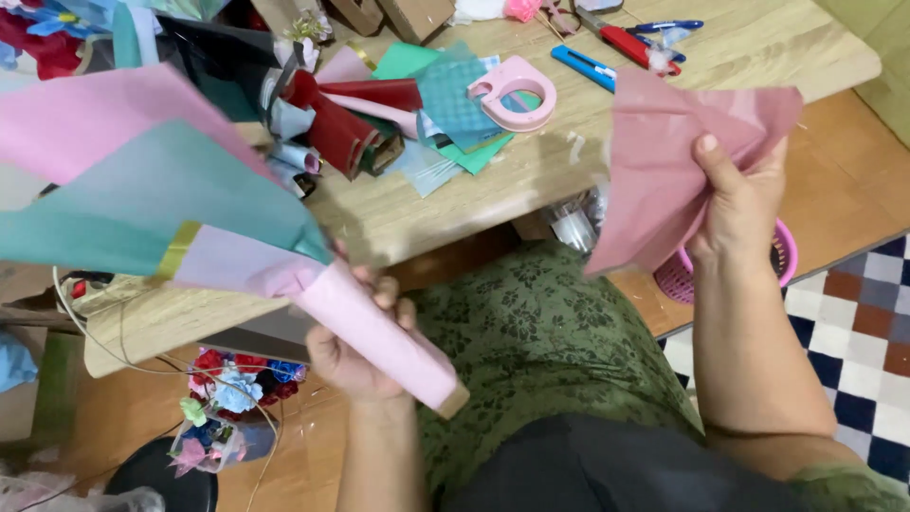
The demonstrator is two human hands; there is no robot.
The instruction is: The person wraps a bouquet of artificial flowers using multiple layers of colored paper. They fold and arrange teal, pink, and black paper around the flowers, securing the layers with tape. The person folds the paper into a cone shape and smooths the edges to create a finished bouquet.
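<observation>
Pink-handled paper bouquet wrap (190,209), a cone of pink, teal and lilac sheets with a gold strip, sits in the left hand (355,356); grip closed round the pink tube handle, cone flaring up and left over the near edge of the light wooden desk (531,180). Right hand (739,204) is raised off the desk's right corner, grip pinching a crumpled dusty-pink tissue sheet (678,161), thumb on top, sheet hanging down in front of that corner. On the desk: pink plastic tape dispenser (517,92) near the middle, teal and green paper squares (445,104) just left of it, dark red foil rolls (346,118) further left, blue utility knife (583,66) and red-handled scissors (630,43) toward the far edge. Below the desk's right corner, a pink plastic basket (782,256) on the floor; below its left end, a small box of paper flowers (232,393).
</observation>
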